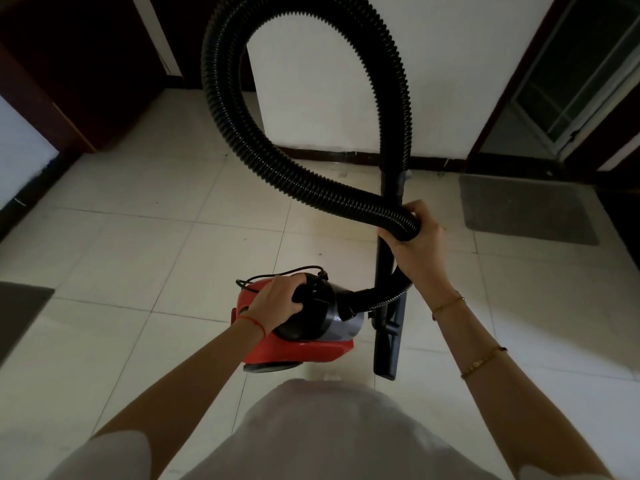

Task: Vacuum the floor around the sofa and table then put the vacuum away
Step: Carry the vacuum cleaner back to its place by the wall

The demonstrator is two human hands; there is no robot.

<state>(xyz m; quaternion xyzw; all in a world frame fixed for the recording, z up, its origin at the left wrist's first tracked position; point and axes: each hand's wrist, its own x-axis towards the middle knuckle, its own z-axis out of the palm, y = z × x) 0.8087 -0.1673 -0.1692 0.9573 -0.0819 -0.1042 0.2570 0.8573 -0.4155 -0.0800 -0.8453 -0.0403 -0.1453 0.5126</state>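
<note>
Glossy red plastic vacuum (298, 348), ribbed black hose (221, 109), smooth pale floor tiles (145, 237), seemingly matt grey mat (526, 209)

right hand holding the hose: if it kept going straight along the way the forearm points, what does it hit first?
Probably the white wall with its dark baseboard ahead. The right hand already grips the hose and wand, so those travel with it. Bare tile floor lies between; depth is uncertain.

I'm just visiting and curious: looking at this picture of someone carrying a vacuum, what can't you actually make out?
Head view only:
- Top of the hose loop: cut off by the upper edge.
- Vacuum body handle: covered by the left hand.
- Where hose meets the wand: wrapped by the right hand.
- Feet and floor below: hidden by the person's white shirt.
- Sofa and table: not in view.
</note>
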